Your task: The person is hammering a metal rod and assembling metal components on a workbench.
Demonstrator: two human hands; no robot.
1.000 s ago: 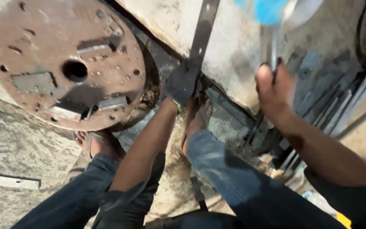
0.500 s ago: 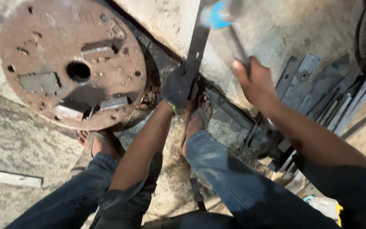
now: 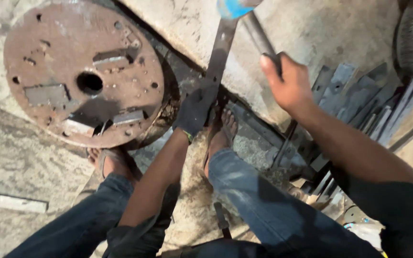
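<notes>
Blue hammer head (image 3: 233,8) cropped, right hand (image 3: 288,86) gripping

Metal workshop — rusty steel disc (image 3: 84,71), flat bars (image 3: 359,102)

Rust-brown disc (image 3: 72,71) with grey welded patches and dark holes. Black glove (image 3: 194,111) with thin green cuff edge on left hand. Dark grey strip (image 3: 219,52). Bright blue hammer head (image 3: 233,8) on dark handle (image 3: 260,38). Blue jeans (image 3: 259,200). Pale grey, speckled floor (image 3: 10,157). Grey plates (image 3: 359,105), dull and stacked.
</notes>
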